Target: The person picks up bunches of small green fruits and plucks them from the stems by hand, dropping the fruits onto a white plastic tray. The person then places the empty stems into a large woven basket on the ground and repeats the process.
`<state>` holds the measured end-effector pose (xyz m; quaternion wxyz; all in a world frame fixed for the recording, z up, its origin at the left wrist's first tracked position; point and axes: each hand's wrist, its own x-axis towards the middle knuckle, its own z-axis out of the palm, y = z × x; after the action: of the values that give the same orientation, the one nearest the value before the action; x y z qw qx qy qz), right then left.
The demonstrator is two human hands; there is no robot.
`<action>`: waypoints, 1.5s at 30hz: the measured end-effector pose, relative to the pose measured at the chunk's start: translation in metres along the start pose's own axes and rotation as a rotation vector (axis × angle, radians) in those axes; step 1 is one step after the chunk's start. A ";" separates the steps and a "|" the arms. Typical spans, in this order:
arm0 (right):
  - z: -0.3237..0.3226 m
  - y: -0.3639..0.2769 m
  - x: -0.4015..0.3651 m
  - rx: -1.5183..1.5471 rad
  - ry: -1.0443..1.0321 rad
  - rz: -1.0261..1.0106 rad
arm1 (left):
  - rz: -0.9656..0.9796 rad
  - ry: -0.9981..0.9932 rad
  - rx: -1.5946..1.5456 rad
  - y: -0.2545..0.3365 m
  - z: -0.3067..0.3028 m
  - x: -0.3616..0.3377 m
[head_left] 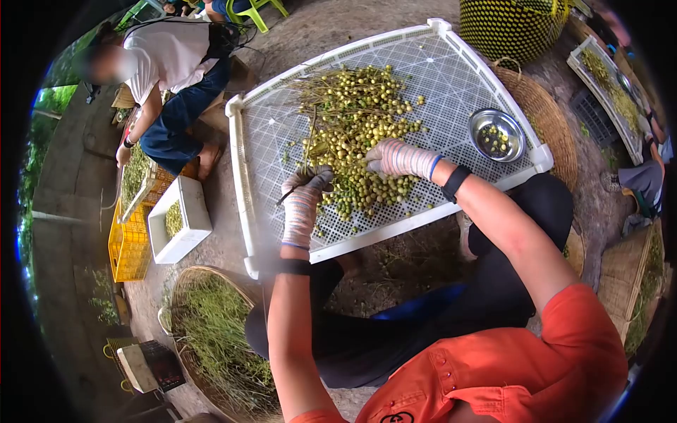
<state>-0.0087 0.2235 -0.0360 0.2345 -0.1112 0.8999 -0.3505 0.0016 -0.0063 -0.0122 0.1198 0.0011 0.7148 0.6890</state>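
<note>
Both my hands wear striped knit gloves above a white perforated plastic tray. Small round yellow-green fruits lie heaped on it, many on thin stems with the stem ends toward the far left. My left hand is closed at the heap's left edge, and a thin dark stem sticks out of its outer side. On the heap's right side, my right hand is closed with its fingertips at the fruits; whatever is between them is hidden. A steel bowl at the tray's right holds a few pieces of fruit.
A round basket of green stems stands at lower left. Near it are a white foam box and a yellow crate. Another person bends at upper left. A black-and-yellow woven basket stands beyond the tray, a wicker basket beside it.
</note>
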 end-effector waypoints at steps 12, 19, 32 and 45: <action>-0.041 0.000 -0.014 0.868 -0.058 -0.031 | -0.010 0.038 -0.118 0.004 -0.012 0.001; -0.026 -0.025 0.002 0.107 0.341 -0.328 | -0.015 0.054 -0.075 0.008 -0.009 -0.001; -0.019 0.018 0.031 0.396 0.186 0.065 | -0.100 0.085 -0.312 -0.001 -0.007 -0.002; -0.010 -0.005 0.011 1.013 0.094 -0.056 | -0.133 0.034 -0.384 -0.003 -0.003 -0.002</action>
<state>-0.0232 0.2220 -0.0300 0.2089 0.0083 0.6232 -0.7536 0.0033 -0.0099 -0.0152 0.1512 -0.0805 0.5706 0.8032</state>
